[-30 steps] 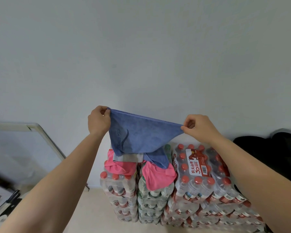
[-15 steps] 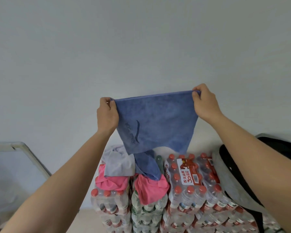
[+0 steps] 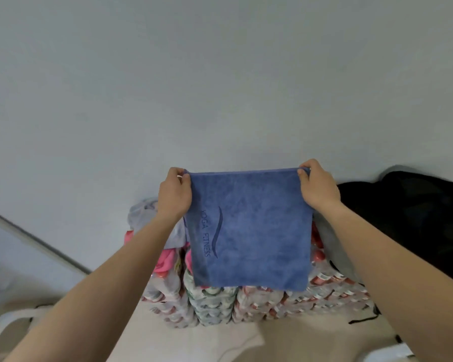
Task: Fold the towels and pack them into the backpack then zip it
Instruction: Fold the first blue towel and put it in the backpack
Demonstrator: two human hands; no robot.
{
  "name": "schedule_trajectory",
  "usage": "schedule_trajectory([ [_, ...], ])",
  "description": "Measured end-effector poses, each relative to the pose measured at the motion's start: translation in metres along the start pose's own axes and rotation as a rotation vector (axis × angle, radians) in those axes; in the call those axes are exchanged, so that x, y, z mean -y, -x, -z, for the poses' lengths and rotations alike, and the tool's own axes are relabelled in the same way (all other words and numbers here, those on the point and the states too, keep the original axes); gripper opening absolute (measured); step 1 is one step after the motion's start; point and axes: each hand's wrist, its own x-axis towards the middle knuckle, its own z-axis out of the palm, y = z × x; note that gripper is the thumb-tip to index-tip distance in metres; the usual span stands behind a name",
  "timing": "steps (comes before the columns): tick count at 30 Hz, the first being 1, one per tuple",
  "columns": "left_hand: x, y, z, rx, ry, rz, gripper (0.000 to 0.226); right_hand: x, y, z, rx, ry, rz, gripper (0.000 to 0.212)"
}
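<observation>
Blue towel [image 3: 251, 231] held up flat before the pale wall [image 3: 220, 87], hanging as a neat rectangle (lettering "YOGA FITNESS" runs down its left side). Left hand [image 3: 174, 194] pinches the top left corner; right hand [image 3: 318, 185] pinches the top right — both clenched on the upper hem. Behind and below: stacked packs of bottled water [image 3: 220, 301], pink cloth [image 3: 165, 262] and grey cloth [image 3: 144, 212] on top. Black backpack [image 3: 403, 218] lies to the right — zip state not discernible.

both arms outstretched, left hand [image 3: 175, 195] and right hand [image 3: 317, 186] pinched shut.
</observation>
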Motion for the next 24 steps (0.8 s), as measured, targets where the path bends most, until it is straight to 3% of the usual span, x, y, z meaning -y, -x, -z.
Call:
schedule_trajectory([
  [2, 0.014, -0.004, -0.025, 0.038, -0.047, 0.04, 0.021, -0.021, -0.009, -0.018, 0.02, 0.107, -0.022, 0.018],
  [5, 0.022, -0.021, -0.051, 0.026, -0.068, 0.036, 0.017, -0.04, -0.03, -0.037, 0.013, 0.069, -0.044, 0.016],
  [8, 0.019, -0.034, -0.063, 0.001, 0.089, 0.13, 0.013, -0.045, -0.044, -0.049, -0.014, -0.267, -0.085, 0.006],
  [10, 0.02, -0.032, -0.066, -0.012, 0.261, 0.204, 0.013, -0.047, -0.043, -0.052, -0.03, -0.504, -0.151, 0.017],
  [14, 0.027, 0.001, -0.062, 0.0, 0.368, 0.233, 0.009, -0.061, -0.019, -0.052, 0.015, -0.691, -0.297, 0.025],
  [17, 0.045, 0.036, -0.062, 0.014, 0.315, 0.283, 0.012, -0.082, 0.007, -0.056, 0.076, -0.509, -0.326, 0.032],
  [21, 0.073, 0.087, -0.07, 0.137, 0.045, 0.201, 0.013, -0.106, 0.034, -0.064, 0.245, -0.028, -0.092, 0.008],
  [24, 0.085, 0.119, -0.078, 0.205, -0.089, 0.16, 0.02, -0.116, 0.046, -0.073, 0.34, 0.091, 0.006, 0.022],
])
